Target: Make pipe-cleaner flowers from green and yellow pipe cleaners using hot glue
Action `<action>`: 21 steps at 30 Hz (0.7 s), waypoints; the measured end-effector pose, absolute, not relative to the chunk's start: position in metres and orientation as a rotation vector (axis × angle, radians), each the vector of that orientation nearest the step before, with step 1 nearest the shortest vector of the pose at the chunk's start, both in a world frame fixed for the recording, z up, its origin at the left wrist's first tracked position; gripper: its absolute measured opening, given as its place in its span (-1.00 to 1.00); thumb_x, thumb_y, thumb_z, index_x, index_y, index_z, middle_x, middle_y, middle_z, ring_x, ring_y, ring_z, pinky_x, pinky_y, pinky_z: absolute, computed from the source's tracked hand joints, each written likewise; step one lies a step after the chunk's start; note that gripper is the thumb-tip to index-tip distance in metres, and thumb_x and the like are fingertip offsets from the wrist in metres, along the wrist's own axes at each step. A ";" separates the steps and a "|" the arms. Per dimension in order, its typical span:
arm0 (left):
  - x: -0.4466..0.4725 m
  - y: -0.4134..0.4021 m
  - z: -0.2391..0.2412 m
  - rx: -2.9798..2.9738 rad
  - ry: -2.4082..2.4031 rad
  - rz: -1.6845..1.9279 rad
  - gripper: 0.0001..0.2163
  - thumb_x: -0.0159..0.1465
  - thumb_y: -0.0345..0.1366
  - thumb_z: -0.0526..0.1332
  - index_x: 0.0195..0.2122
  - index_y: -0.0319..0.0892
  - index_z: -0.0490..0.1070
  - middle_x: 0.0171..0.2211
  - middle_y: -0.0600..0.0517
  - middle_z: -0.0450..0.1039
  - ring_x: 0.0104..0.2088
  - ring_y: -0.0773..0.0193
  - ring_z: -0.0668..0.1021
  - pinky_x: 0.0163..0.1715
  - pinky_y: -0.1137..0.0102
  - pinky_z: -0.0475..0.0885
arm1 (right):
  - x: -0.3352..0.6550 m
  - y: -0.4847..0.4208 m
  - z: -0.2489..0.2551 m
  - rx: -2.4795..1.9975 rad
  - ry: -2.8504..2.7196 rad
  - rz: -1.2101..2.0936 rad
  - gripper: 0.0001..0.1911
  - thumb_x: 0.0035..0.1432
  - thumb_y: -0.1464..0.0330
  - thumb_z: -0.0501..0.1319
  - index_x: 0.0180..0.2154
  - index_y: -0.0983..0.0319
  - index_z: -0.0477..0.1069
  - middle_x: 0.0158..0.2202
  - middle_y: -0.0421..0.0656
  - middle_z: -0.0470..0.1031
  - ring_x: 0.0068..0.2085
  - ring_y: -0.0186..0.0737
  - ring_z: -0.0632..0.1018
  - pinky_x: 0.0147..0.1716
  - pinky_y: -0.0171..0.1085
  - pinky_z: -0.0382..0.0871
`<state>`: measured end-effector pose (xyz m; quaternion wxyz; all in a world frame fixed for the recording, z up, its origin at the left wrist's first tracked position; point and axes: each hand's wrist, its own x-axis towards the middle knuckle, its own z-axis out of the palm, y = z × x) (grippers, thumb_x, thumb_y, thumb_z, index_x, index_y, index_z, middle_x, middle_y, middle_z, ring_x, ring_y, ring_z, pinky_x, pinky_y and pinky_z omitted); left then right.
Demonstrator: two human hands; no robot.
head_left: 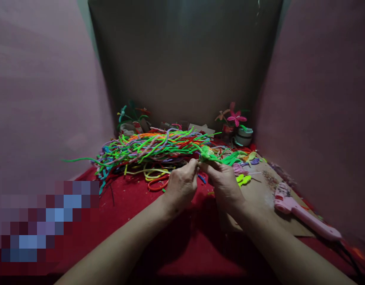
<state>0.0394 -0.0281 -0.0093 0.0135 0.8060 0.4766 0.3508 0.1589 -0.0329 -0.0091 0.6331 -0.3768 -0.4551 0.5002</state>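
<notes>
Fingers curled, our left hand (184,180) is closed in a pinch, though we cannot tell what sits between its fingertips. Against it, our right hand (225,180) is closed too, gripping a green fuzzy piece (210,154) that shows just beyond the meeting fingertips. Below that meeting point, a short blue stem (201,179) lies between our two hands. Just left of the left hand we see a red loop (155,184), and beyond it spreads a big heap of pipe cleaners (158,144), mostly green, lilac and orange. Right beside the right hand lie yellow leaf shapes (244,180) and pink petals (239,170); under that wrist is a brown board (292,223), with a pink glue gun (307,219) well out to the right. Farthest beyond the hands stand a pale pot (243,136) and a pink flower (237,118). Beneath everything we have red cloth (117,225).
</notes>
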 end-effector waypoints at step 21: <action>0.028 -0.021 -0.005 1.120 0.422 0.861 -0.83 0.18 -0.22 0.16 -0.42 -0.21 0.23 -0.74 0.26 0.04 -0.80 0.58 -0.03 -0.78 0.59 0.00 | 0.167 -0.006 -0.032 -0.567 -0.865 1.684 -0.85 -0.26 0.45 0.31 -0.58 0.23 0.33 -0.66 -0.35 0.20 -0.63 -0.47 0.14 -0.66 -0.40 0.01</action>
